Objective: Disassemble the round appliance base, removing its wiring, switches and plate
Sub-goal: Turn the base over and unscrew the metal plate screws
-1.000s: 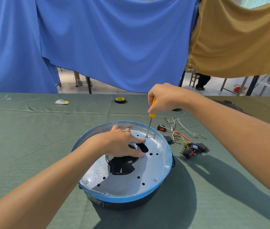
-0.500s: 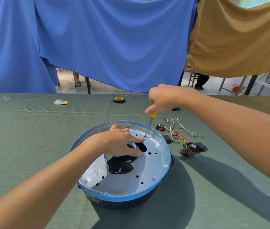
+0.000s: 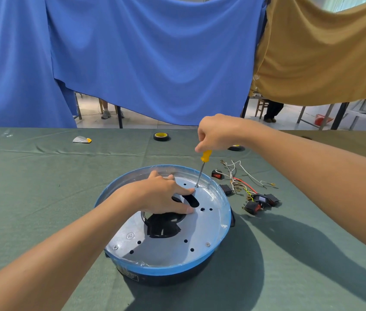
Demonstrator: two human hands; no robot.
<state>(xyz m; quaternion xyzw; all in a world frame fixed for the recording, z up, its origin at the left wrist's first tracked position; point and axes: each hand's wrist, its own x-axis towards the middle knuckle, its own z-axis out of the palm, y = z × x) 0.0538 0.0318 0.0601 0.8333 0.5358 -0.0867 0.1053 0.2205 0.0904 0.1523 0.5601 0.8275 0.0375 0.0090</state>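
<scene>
A green-clothed table (image 3: 43,198) carries the round appliance base (image 3: 166,269), blue-rimmed and set near the middle of the cloth, directly before the person. Its silver metal plate (image 3: 200,230) sits inside the rim, pierced by small holes and a dark central opening. The left hand (image 3: 162,196) presses flat on the plate beside that opening, fingers spread, grasping nothing. The right hand (image 3: 218,133) is clenched around the yellow handle of a screwdriver (image 3: 202,167), whose tip rests on a screw (image 3: 196,186) near the plate's far edge. Loose wiring (image 3: 242,182) and black rocker switches (image 3: 253,206) lie on the cloth just right of the base. A roll of black tape (image 3: 161,136) sits well beyond.
</scene>
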